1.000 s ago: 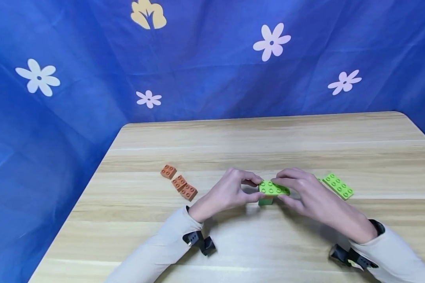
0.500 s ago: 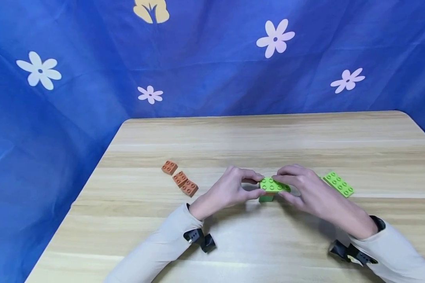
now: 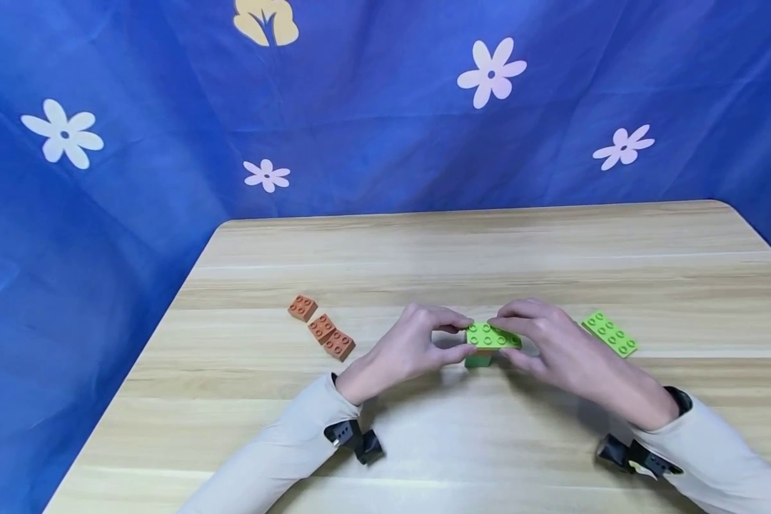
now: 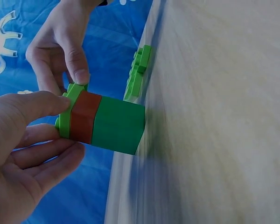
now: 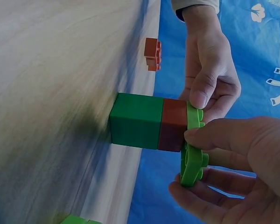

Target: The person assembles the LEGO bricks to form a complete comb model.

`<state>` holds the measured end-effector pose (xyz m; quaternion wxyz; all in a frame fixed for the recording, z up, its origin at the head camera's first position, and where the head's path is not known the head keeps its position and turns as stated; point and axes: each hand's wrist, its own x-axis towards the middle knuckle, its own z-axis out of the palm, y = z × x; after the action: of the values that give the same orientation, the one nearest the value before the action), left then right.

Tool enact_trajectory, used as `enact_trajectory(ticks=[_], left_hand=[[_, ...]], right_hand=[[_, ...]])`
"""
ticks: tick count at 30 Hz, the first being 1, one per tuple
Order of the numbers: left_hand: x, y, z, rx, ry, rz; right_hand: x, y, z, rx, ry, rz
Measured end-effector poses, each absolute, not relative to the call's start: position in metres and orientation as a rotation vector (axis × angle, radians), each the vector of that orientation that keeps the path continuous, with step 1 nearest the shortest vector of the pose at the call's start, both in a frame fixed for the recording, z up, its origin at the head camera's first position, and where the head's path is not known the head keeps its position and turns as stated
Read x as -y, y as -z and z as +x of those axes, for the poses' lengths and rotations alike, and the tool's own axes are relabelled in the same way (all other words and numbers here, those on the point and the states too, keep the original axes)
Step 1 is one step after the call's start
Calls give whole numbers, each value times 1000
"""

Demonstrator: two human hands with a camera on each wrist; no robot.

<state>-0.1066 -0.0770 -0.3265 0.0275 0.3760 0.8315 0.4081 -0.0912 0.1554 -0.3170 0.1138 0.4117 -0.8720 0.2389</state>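
A small stack of toy bricks stands on the table between my hands. Its base is a dark green block, with a reddish-brown brick on that. Across the top lies a flat light green brick with studs up, overhanging the stack toward the right. My left hand pinches the left end of this flat brick between thumb and fingers. From the other side my right hand pinches its right part, and in the right wrist view the thumb lies on its near edge.
Several orange-brown bricks lie in a loose row on the left side of the wooden table. Beyond my right hand lies another flat light green brick. A blue flowered cloth hangs behind the table.
The head view has shifted slightly. Both hands keep their hold on the flat light green brick, and the stack stays in place.
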Motion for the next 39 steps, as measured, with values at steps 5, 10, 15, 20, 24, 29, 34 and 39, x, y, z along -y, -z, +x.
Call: enact_trajectory(ticks=[5,10,15,20,24,29,34,39], left_hand=[[77,327,-108,-2594,-1255,1184],[78,327,-109,-2589,-1284,1166],[80,326,-109,-2603,-1287,1168],[81,326,-109,-2630,-1258,1177],[83,325,-109,-2655,-1217,1191],[96,320,-106,-2707,-1132,1127],[120,315,-104,-2794,-1009,1049],[146,315,-102,-2902,-914,1040]], right_hand=[[-154,315,-91,2568,-684,1194],[-154,315,-91,2589,-715,1165],[-156,317,-91,2603,-675,1116],[-156,316,-90,2609,-606,1097],[-155,315,-87,2615,-550,1089],[-155,315,-87,2601,-521,1092],[-155,316,-87,2583,-481,1107],[-155,317,-86,2605,-417,1096]])
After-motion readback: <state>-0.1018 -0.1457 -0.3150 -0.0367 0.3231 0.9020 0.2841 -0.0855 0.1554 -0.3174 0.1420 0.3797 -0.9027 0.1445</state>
